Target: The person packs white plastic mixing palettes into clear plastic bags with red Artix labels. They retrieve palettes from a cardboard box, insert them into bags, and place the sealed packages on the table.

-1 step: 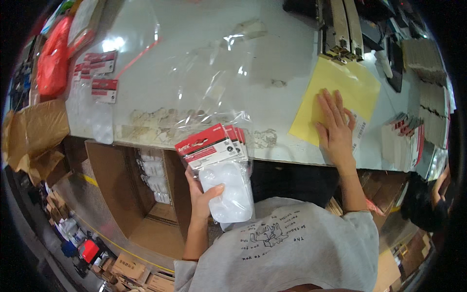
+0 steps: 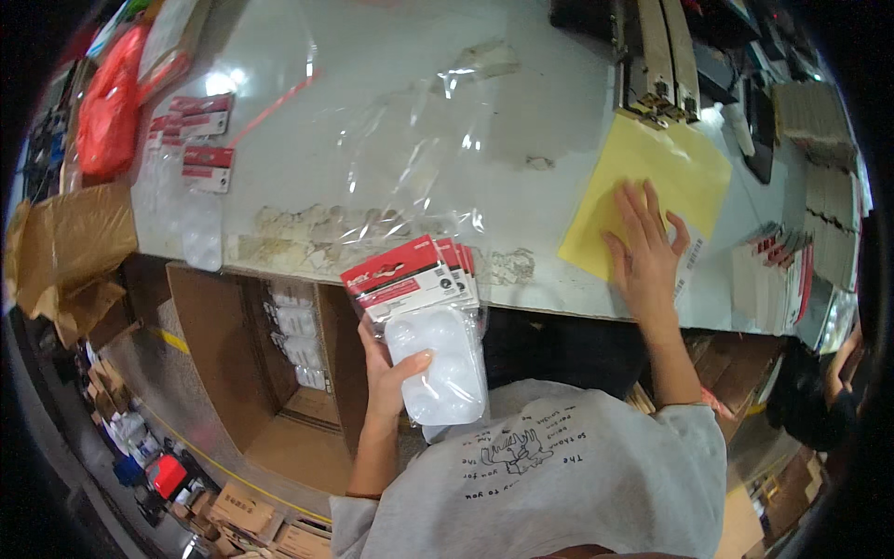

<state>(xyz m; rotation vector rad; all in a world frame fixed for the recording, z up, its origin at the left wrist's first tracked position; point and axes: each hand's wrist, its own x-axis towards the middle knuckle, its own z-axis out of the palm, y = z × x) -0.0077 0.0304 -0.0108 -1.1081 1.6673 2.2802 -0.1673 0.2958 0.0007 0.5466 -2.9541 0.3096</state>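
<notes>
My left hand [image 2: 389, 374] is closed round a small stack of bagged white plastic trays [image 2: 436, 365], its thumb across the top one. Each tray has rounded bumps and a red-and-white header card [image 2: 396, 278]; the cards fan out at the table's edge. Beyond them, a large clear plastic bag [image 2: 410, 177] lies loosely on the table. Over a yellow sheet [image 2: 596, 210] on the right, my right hand [image 2: 647, 247] rests with outstretched fingers, holding nothing. A label with a barcode [image 2: 691, 253] shows beside that hand, partly covered.
More carded packs [image 2: 205, 168] lie at the table's left, near a red plastic bag [image 2: 105, 112] and brown paper [image 2: 74, 247]. Below the edge stands an open carton [image 2: 209, 345] holding packs. A metal device [image 2: 656, 74] is at the far right; card stacks [image 2: 768, 279] line the right side.
The view has shifted slightly. My right hand's fingers have spread a little on the yellow sheet; my left hand keeps its hold on the bagged trays.
</notes>
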